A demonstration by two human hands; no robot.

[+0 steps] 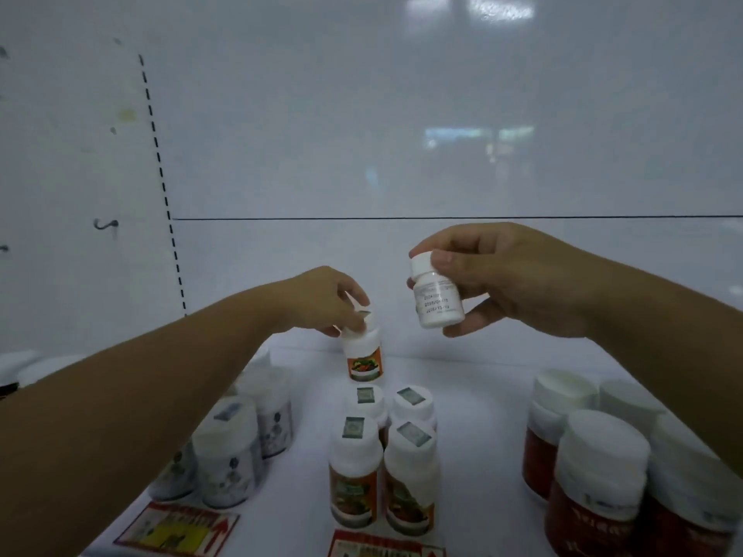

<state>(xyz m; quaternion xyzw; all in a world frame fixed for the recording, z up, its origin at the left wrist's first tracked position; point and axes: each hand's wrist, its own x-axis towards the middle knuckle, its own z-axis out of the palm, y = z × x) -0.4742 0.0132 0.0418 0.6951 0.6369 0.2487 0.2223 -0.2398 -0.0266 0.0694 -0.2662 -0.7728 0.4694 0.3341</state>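
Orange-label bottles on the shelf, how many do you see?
5. The back bottle, held at its cap by the left hand; four in a square block nearer. The right hand holds a white bottle showing only dates; its kind is unclear.

Illumination is dim, cool and diffuse. Lamp reflections form glare patches on the glossy wall (498, 12). Shadows are faint. Print on the held bottle (438, 303) is blurred; near bottles (603, 468) are soft. Edges bend.
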